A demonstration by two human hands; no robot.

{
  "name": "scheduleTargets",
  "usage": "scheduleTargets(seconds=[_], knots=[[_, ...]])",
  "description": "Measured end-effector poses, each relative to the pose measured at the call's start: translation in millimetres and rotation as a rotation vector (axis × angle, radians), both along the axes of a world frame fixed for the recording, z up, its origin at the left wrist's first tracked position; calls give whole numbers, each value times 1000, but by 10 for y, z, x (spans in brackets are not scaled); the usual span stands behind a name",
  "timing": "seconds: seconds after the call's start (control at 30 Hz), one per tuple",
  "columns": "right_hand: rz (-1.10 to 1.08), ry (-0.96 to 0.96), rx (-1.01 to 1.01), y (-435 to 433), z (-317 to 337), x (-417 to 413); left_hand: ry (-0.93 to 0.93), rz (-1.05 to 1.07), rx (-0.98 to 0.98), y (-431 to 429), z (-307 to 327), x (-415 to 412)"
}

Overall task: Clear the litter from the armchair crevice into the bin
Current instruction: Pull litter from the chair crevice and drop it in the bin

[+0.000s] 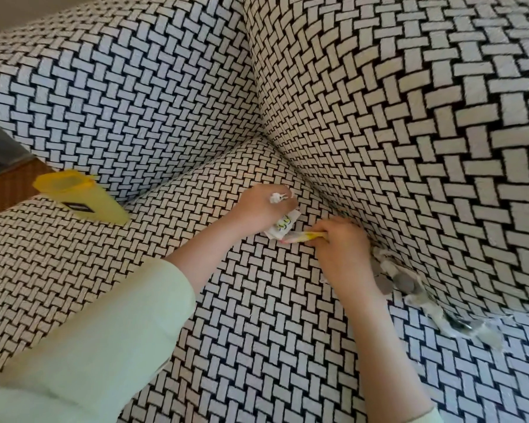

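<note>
Paper (283, 226) is gripped in the left hand (261, 209), a wrapper (304, 236) pinched by the right hand (344, 250). More litter (409, 283) — light, soft (probably easily torn) — is wedged along the right edge of the seat (257, 331); loose ends should be pinched.

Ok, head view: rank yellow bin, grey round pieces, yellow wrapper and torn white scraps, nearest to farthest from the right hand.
1. Yellow wrapper: pinched in the right hand.
2. Grey round pieces: in the crevice, just right of it.
3. Torn white scraps: lower along the crevice.
4. Yellow bin: far left on the seat.
</note>
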State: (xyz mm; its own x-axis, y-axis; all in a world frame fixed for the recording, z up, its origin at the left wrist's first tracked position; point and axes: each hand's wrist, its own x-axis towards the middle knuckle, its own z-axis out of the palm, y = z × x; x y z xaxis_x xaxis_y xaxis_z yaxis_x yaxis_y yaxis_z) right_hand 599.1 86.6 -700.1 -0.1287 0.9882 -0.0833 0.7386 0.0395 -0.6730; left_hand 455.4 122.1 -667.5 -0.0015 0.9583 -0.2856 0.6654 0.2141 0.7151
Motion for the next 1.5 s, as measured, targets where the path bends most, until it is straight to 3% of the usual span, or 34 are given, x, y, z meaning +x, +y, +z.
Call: scheduleTargets(seconds=[0.1,0.23,0.37,0.43,0.53,0.6,0.7,0.8,0.9,1.27,1.4,1.5], knots=[[-151,268,-66,20,43,48,-54,16,-58,-51,4,92],[-295,581,-68,18,128,36,-403,171,-210,-92,14,273],[-303,532,71,-33,189,18,-649,193,-346,-143,77,408],[-256,457,73,-42,202,18,-658,145,-333,-166,81,428],[-134,563,-38,-19,230,103,-652,109,-301,-185,95,391],[63,628,-186,-7,271,205,-608,116,-297,-184,120,328],[286,497,-359,-24,321,279,-463,85,-270,-177,115,258],[330,158,-272,-64,327,322,-140,-15,-207,-166,58,229],[366,-78,-280,-66,311,426,-44,10,-165,-152,36,171],[361,-123,-172,-6,206,325,-73,-68,-174,-255,86,167],[270,-199,-79,39,169,286,-28,-123,-151,-264,50,156],[208,-140,-1,67,127,258,-72,-59,-120,-256,53,140]])
